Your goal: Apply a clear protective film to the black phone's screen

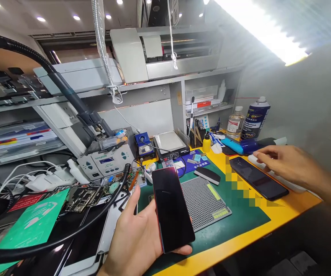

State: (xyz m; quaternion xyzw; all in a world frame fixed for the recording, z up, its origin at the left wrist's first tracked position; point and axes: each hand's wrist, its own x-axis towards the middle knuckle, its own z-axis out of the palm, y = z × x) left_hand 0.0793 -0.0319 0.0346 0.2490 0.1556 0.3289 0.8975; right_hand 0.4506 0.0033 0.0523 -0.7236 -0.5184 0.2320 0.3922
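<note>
Far left, one black flexible hose (53, 73) arcs across the bench, with a bundle of white cables (39, 180) below it and one green card (30, 222) lying on the clutter. Next along, one bare circuit board (82, 199) and one grey soldering station (105, 161) with a small display. Left hand (136, 237) is clenched around one black phone with a red edge (172, 209), thumb up one side, fingers curled under, screen dark and facing the camera, held up over the green work mat (240, 218). Behind that phone, one small blue unit (144, 143) and one square heating plate (169, 143). On the mat, one grey perforated silicone pad (202, 203) and one black pad (207, 175). Further back, one yellow bottle (206, 143), one clear bottle (236, 122), one blue spray can (256, 117). Far right, a second black phone (257, 178) lies flat on the yellow desk (294, 207), screen up, beside a pixelated patch. Right hand (286, 165) is released, holding nothing, just above that second phone, fingertips at one white strip (274, 172); touching or not, cannot tell.
</note>
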